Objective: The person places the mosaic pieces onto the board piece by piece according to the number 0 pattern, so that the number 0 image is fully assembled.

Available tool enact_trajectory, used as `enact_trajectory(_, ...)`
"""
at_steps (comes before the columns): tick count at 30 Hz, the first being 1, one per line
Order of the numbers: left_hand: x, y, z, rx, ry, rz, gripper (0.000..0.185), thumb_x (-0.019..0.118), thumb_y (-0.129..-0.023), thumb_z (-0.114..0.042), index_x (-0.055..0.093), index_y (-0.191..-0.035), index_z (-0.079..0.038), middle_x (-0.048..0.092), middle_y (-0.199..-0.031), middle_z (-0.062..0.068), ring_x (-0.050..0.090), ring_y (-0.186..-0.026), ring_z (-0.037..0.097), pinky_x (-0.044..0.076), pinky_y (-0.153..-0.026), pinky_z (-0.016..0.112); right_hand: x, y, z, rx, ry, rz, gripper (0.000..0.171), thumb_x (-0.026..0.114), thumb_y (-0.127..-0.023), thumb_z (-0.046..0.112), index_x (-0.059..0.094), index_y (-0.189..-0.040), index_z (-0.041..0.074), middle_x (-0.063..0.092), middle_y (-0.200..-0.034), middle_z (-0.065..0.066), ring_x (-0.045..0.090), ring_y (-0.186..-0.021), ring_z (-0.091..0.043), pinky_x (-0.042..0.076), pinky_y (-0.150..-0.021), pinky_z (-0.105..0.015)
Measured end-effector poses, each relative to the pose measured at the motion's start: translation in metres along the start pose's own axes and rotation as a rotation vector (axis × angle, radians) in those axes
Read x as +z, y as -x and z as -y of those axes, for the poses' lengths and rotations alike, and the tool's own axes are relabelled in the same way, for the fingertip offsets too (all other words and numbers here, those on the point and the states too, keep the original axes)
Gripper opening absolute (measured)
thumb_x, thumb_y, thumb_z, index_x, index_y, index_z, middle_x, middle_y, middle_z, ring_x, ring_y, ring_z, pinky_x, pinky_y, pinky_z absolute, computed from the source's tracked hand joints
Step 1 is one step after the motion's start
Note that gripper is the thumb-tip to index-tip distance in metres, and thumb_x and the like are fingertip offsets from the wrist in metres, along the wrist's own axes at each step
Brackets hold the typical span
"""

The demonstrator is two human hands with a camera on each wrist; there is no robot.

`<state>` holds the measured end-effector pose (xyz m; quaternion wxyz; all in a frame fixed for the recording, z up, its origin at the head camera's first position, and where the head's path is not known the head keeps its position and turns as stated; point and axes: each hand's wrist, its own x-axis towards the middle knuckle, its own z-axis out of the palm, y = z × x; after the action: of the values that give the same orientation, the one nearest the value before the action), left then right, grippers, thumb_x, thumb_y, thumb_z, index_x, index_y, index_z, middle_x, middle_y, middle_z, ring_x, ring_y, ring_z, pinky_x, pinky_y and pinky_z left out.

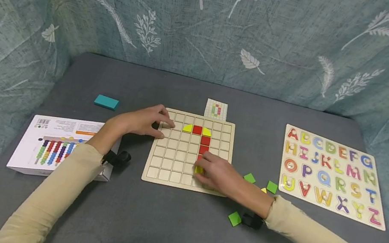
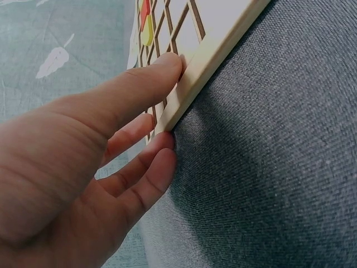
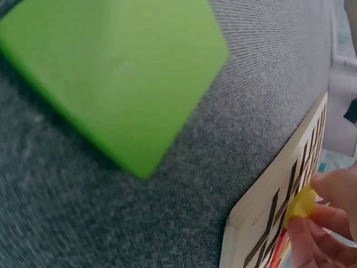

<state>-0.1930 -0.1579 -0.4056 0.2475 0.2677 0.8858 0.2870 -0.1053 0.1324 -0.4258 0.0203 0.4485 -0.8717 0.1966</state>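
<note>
A square wooden grid board (image 1: 169,153) lies flat on the grey table. Across its upper part sit two yellow rounded tiles with a red tile (image 1: 197,130) between them, and more red tiles (image 1: 205,141) run down a column below the right one. My right hand (image 1: 218,172) pinches a yellow tile (image 3: 301,202) between thumb and fingers over the lower end of that column, partly covering the column. At the board's left edge my left hand (image 1: 141,121) rests with relaxed fingers, its thumb (image 2: 164,70) on the rim and other fingertips right at the side.
Loose green tiles (image 1: 234,219) lie right of the board, partly behind my right forearm. A small pattern card (image 1: 216,109) touches its far edge. Alphabet board (image 1: 333,176) stands right; white box (image 1: 57,145) and teal block (image 1: 106,102) lie left.
</note>
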Motion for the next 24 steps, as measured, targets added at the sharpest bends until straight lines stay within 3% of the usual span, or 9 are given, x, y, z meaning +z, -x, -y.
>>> enact_trajectory(9, 0.0019, 0.0002, -0.0008, -0.011, 0.004, 0.004, 0.042, 0.070, -0.089, -0.013, 0.062, -0.131, -0.010, 0.042, -0.129, 0.013, 0.048, -0.109, 0.029, 0.043, -0.092, 0.044, 0.0023, 0.0008, 0.0022, 0.063, 0.023, 0.008, 0.019, 0.077, -0.083, 0.020, 0.069, -0.093, 0.006, 0.061, -0.085, -0.002, 0.053, -0.069, -0.009, 0.047, -0.062, -0.020)
enact_trajectory(13, 0.0021, 0.0010, -0.0012, -0.014, 0.017, 0.008, 0.043, 0.070, -0.090, -0.013, 0.061, -0.131, -0.009, 0.042, -0.129, 0.014, 0.048, -0.114, 0.031, 0.043, -0.096, 0.047, 0.0036, 0.0033, 0.0013, 0.002, 0.075, -0.017, 0.009, 0.076, -0.081, 0.011, 0.067, -0.080, 0.008, 0.058, -0.080, -0.001, 0.053, -0.070, -0.011, 0.046, -0.063, -0.020)
enact_trajectory(16, 0.0022, 0.0011, -0.0013, -0.017, 0.022, 0.007, 0.043, 0.070, -0.090, -0.013, 0.061, -0.132, -0.009, 0.041, -0.129, 0.014, 0.049, -0.115, 0.032, 0.043, -0.097, 0.047, 0.0038, 0.0053, 0.0000, -0.073, 0.089, -0.040, 0.014, 0.071, -0.078, 0.000, 0.065, -0.069, 0.010, 0.055, -0.077, -0.001, 0.052, -0.070, -0.013, 0.044, -0.063, -0.019)
enact_trajectory(19, 0.0016, 0.0012, -0.0013, -0.018, 0.022, 0.004, 0.043, 0.070, -0.089, -0.012, 0.061, -0.132, -0.008, 0.041, -0.129, 0.014, 0.048, -0.112, 0.031, 0.043, -0.094, 0.045, 0.0032, 0.0065, -0.0013, -0.107, 0.058, -0.060, 0.017, 0.068, -0.076, -0.005, 0.066, -0.069, 0.010, 0.055, -0.077, -0.002, 0.052, -0.069, -0.013, 0.043, -0.063, -0.018)
enact_trajectory(24, -0.0001, 0.0007, -0.0013, -0.007, 0.020, 0.003, 0.043, 0.070, -0.089, -0.011, 0.061, -0.131, -0.007, 0.041, -0.129, 0.015, 0.048, -0.112, 0.031, 0.043, -0.094, 0.045, 0.0020, 0.0069, -0.0032, -0.086, 0.019, -0.052, 0.013, 0.071, -0.079, -0.004, 0.071, -0.076, 0.009, 0.057, -0.078, -0.003, 0.053, -0.069, -0.013, 0.045, -0.063, -0.019)
